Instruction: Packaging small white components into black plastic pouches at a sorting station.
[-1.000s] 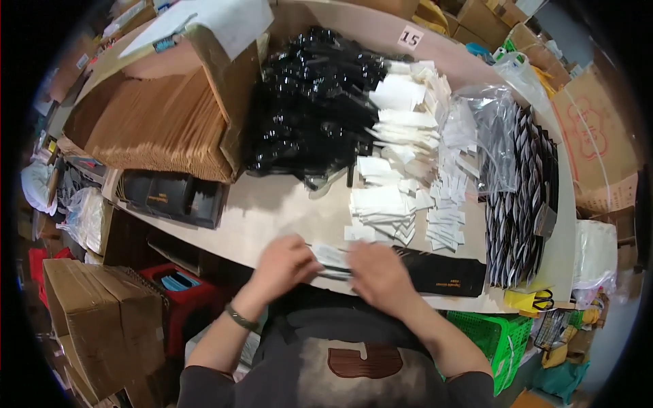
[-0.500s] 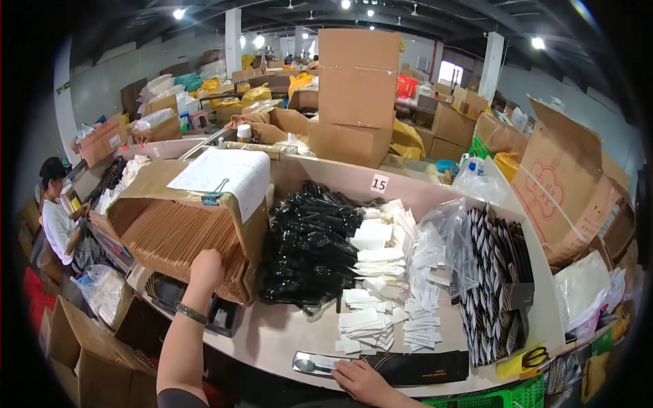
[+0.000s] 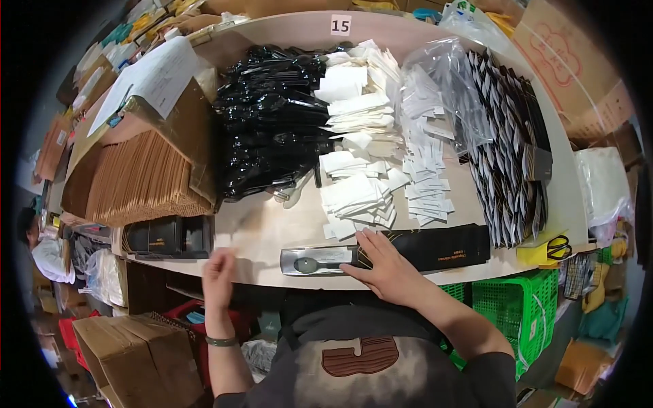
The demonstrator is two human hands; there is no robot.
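Left hand [image 3: 219,273] back from carton [image 3: 194,136], left of spoon packet [image 3: 309,264] on near bench [image 3: 262,221] edge; fingers curled, pinch unclear. Right hand [image 3: 389,270], fingers spread, over packet's right end: both now near packet.

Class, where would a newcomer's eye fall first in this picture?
Probably on the glossy black pile, heaped on the table just left of the white paper packets. Next, perhaps, the open cardboard box at the left, packed with thin brown pieces, then the right hand, resting on a black sleeve near the front edge.
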